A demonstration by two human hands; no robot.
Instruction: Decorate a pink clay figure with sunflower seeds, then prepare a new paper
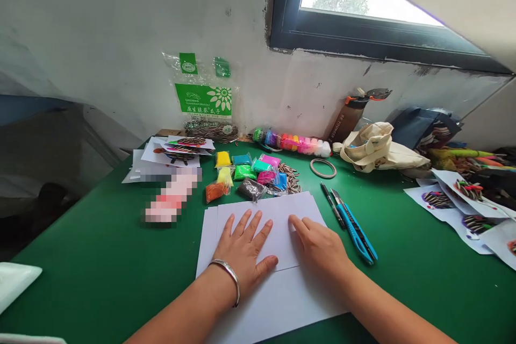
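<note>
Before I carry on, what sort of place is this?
Probably an indoor craft workspace: a green table with white paper sheets, small bags of what looks like colored clay, and seed-decorated pictures.

White paper sheets (286,286) lie flat and overlapping.

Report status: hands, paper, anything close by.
Left hand spread flat on white paper sheets. Right hand resting on them, partly curled. Black pen, blue-handled cutter close right, off the paper.
</note>
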